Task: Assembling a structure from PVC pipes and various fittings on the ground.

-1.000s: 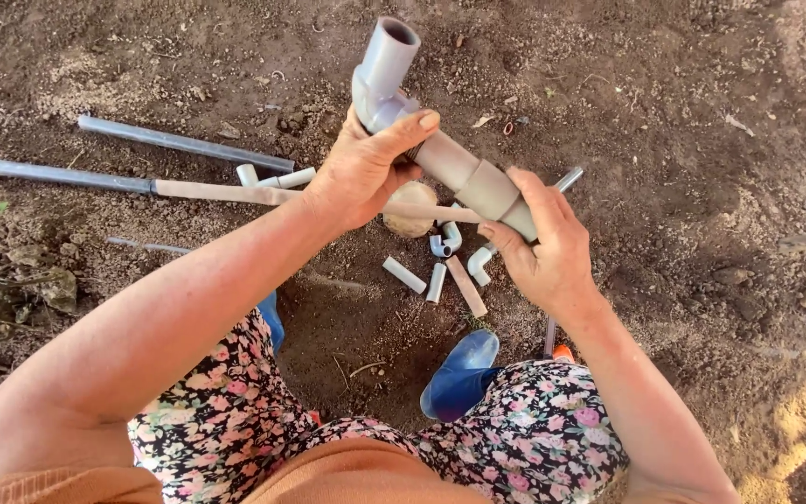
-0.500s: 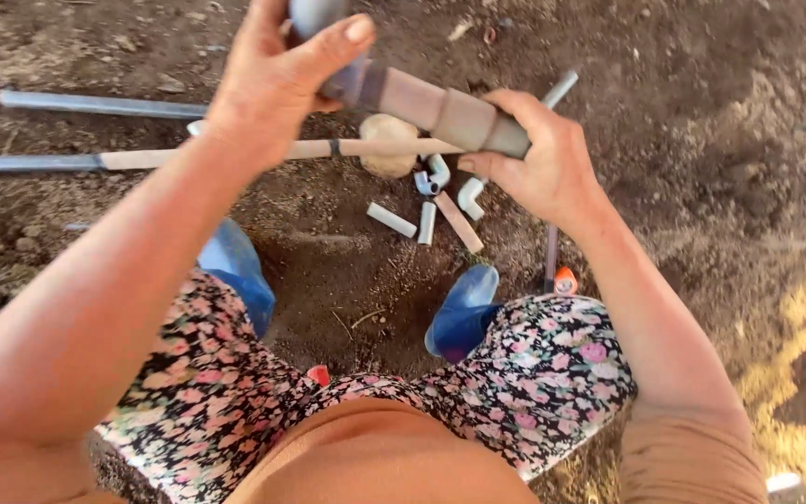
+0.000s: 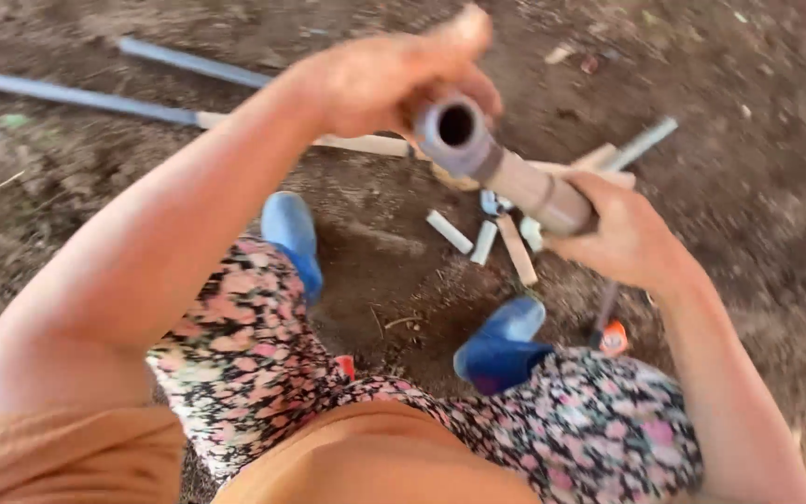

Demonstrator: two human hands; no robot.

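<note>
View from my head, downward over bare soil [image 3: 757, 308]. At far left two long grey pipes [image 3: 76, 93] lay on the ground, well apart from my hands. My left hand [image 3: 394, 79] was closed around the near end of the pipe assembly [image 3: 506, 173], beside its open round mouth, which faced the camera; the hand was blurred, so I could not tell how each finger sat. The one assembly, a grey pipe with a brownish sleeve, ran down and to the right from my left hand into my right hand [image 3: 622, 233], which gripped its far end from below. It was held in the air between both hands, above my knees. Under it on the soil lay a cluster of short pale pipe offcuts [image 3: 482, 238]; I counted about five, though blur made the number uncertain. My two blue boots [image 3: 501, 341] stood below them, and one orange-tipped tool [image 3: 611, 331] lay just beside my right boot
</note>
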